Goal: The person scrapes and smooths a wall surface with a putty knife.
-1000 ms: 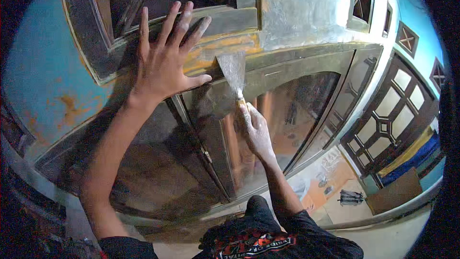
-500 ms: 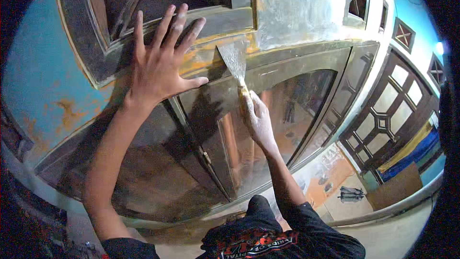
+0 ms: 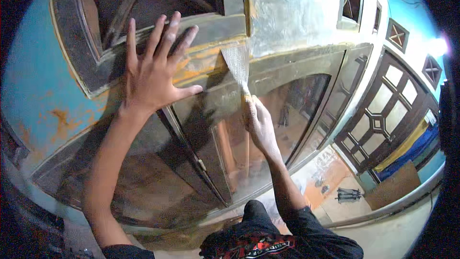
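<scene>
My right hand [image 3: 260, 121] is closed round the handle of a scraper [image 3: 236, 63] with a wide, dusty metal blade. The blade's edge lies at a strip of wall [image 3: 203, 60] with yellow-orange and grey patches, between the upper vent frame and the door frame. Most of the handle is hidden in my fingers. To the left, my left hand [image 3: 152, 74] rests flat against the frame and wall, fingers spread and thumb stretched toward the scraper. It holds nothing. Pale dust coats my right hand and some left fingertips.
Below are glazed wooden doors [image 3: 268, 79] with a dark frame. A crossed vent frame [image 3: 139, 5] stands above, beside a blue wall [image 3: 33, 67] with orange patches. At right are another door [image 3: 383, 115], a leaning brown board [image 3: 395, 184] and a dark folded item [image 3: 348, 195] on the floor.
The scraper and my right hand have shifted slightly down relative to the wall strip. My left hand stays flat and spread in place. The whole view has tilted a little.
</scene>
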